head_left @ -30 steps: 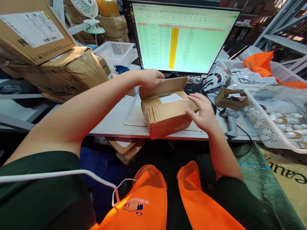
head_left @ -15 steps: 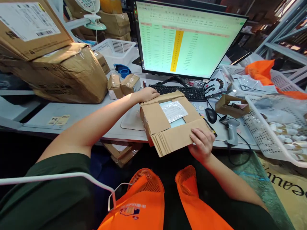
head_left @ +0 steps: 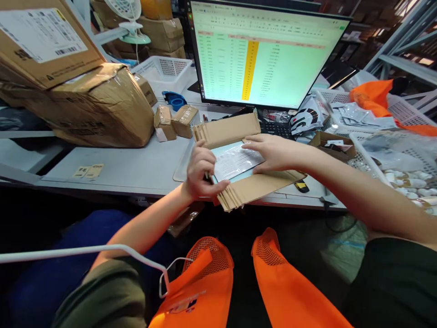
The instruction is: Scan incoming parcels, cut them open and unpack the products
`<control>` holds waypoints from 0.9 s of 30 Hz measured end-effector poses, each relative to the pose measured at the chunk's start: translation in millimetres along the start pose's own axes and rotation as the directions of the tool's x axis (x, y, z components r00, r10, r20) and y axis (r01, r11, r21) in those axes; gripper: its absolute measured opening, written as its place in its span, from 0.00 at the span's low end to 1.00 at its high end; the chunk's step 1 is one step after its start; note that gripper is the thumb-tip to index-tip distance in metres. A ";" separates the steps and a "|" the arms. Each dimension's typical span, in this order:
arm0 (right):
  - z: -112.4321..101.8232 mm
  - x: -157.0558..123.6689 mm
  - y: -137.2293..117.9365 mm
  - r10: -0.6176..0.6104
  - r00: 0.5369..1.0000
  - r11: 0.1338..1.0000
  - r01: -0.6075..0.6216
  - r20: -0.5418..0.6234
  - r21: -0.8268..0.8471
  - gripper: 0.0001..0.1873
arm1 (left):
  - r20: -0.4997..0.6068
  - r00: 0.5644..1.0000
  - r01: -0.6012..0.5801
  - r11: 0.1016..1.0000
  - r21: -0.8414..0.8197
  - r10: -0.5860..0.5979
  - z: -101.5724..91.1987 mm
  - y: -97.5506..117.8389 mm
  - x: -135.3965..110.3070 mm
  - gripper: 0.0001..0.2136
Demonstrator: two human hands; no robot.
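Note:
An opened cardboard box (head_left: 235, 126) lies at the desk's front edge, its near and far flaps folded outward. Inside it is a pale blue surface, with a clear plastic packet (head_left: 235, 161) holding a printed sheet on top. My left hand (head_left: 203, 173) is closed around the left side of the box, thumb lying toward the near flap. From the right, my right hand (head_left: 269, 152) reaches over the box, thumb and fingers apart, at the packet's right end. The box's right flap is mostly hidden under that hand.
A monitor (head_left: 262, 54) stands behind the box, with a keyboard (head_left: 276, 129) below it. Large cartons (head_left: 99, 107) and two small boxes (head_left: 184, 120) sit to the left. At the right are a small open carton (head_left: 336, 146), white baskets (head_left: 372, 159) and a yellow-black cutter (head_left: 302, 186).
My left hand has come from the far left corner to the box's left side. My right hand has left the near flap and moved over the packet. The far and left flaps have been opened out.

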State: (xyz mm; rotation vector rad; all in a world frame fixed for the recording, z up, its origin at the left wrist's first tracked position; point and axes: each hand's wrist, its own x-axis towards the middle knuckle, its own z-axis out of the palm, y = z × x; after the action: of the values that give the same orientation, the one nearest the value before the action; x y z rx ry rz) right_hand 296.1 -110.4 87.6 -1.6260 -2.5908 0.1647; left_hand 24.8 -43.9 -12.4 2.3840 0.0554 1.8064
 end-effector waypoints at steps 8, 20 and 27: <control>22.3 8.2 -4.0 -0.172 0.985 0.953 0.162 -0.019 -0.254 0.18 | -0.602 0.743 0.381 0.924 0.021 -0.293 7.3 31.7 -38.5 0.15; 16.9 18.5 -60.9 -0.126 0.965 0.946 0.186 0.230 -0.264 0.18 | -0.672 0.665 0.349 0.931 -0.107 -0.327 -11.8 26.6 -35.1 0.17; 25.2 36.6 -82.5 -0.257 0.960 0.899 0.279 0.107 -0.337 0.11 | -0.751 0.626 0.384 0.921 0.063 -0.210 -46.9 28.2 -34.7 0.17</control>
State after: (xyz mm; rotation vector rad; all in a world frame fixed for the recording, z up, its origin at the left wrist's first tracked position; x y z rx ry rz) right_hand 203.5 -114.3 73.8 -1.3383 -2.9911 -0.2870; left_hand -31.4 -71.4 -29.2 1.4299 0.7319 2.5285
